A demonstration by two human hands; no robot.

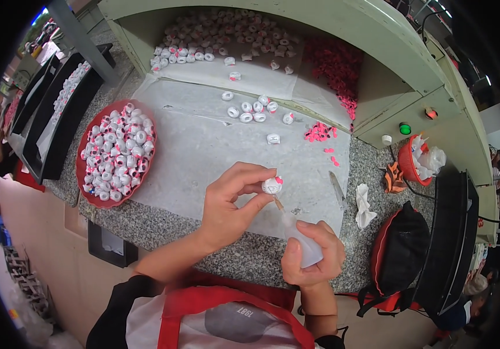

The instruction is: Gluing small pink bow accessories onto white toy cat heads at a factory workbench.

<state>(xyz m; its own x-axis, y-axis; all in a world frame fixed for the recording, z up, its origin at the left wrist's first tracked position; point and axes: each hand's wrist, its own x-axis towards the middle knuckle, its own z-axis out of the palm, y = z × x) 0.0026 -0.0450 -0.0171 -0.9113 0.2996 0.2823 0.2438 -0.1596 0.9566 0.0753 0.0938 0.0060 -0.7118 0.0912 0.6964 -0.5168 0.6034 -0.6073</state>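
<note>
Between thumb and fingers, my left hand point(230, 200) pinches a small white rounded piece with a pink patch point(271, 186). My right hand point(315, 254) grips a translucent squeeze bottle point(305, 247), tilted so that its thin nozzle points up at the underside of the white piece; whether the tip touches it I cannot tell. Beyond my hands, several similar white pieces point(253, 110) lie on a white paper sheet point(186, 151). A little heap of flat pink parts point(318, 132) sits to their right.
At left stands a red bowl point(81, 180) heaped with white-and-pink pieces. A pale green shelf box point(378, 72) at the back holds more white pieces and a pink pile. Tweezers point(337, 185), crumpled tissue point(364, 206), an orange basket point(406, 163) and a black bag point(401, 250) are at right.
</note>
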